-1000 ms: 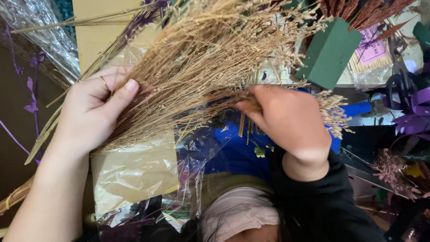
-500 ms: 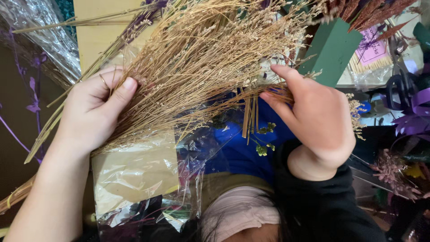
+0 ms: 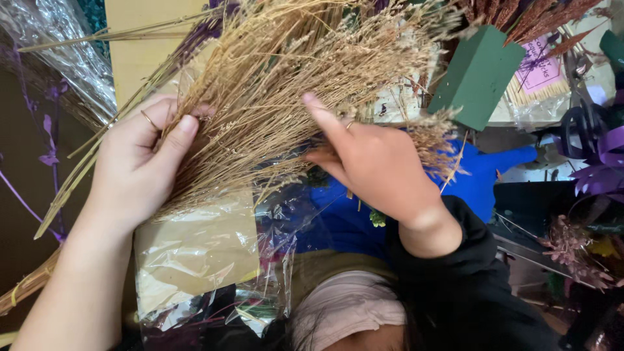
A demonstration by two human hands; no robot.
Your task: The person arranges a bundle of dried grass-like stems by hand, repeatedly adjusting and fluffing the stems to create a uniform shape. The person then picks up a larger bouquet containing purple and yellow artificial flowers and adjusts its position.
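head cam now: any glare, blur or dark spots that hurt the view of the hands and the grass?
Head view: even, soft light, both hands sharp, left hand gripping the dried grass bundle, right hand resting on it; white glare streaks on the clear cellophane; grass tips at the top edge look slightly soft; lower right corner dark, black sleeve shows little detail.

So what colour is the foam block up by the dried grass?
Dark green; the foam block shows best in the head view.

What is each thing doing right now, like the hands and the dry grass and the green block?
Left hand: closed around the grass stems.
Right hand: fingers spread into the grass, not gripping.
Dried grass bundle: fanned out, held up.
Clear wrap: crinkled, lying under the bundle.
Green foam block: tilted, untouched.
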